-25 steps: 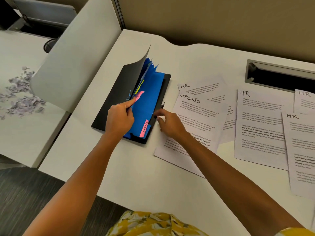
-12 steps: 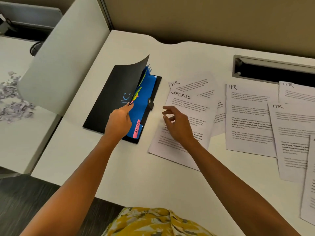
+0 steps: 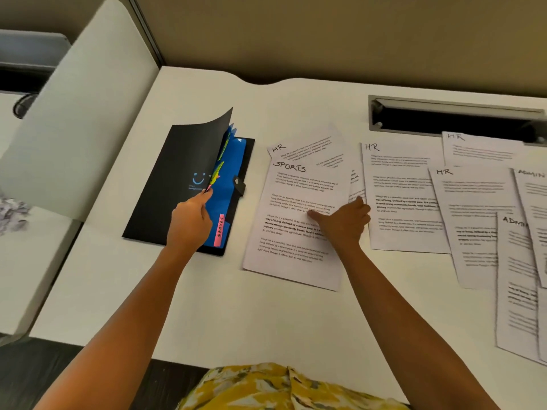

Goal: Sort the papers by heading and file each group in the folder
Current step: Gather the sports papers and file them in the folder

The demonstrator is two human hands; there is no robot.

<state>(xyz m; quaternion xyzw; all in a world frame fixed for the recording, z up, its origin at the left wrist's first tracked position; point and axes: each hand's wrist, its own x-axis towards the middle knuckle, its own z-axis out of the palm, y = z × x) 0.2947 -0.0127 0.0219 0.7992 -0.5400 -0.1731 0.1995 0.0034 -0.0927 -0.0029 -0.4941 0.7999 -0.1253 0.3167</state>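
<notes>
Head view | black folder (image 3: 180, 184) cover pinched up by left grip (image 3: 191, 218) | right grip (image 3: 344, 220) released, pressed on white SPORTS-headed sheet (image 3: 296, 220) | next: sheet slid leftward into held-open section

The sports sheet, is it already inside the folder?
No, the sports sheet lies on the desk beside the folder, under the right hand.
</notes>
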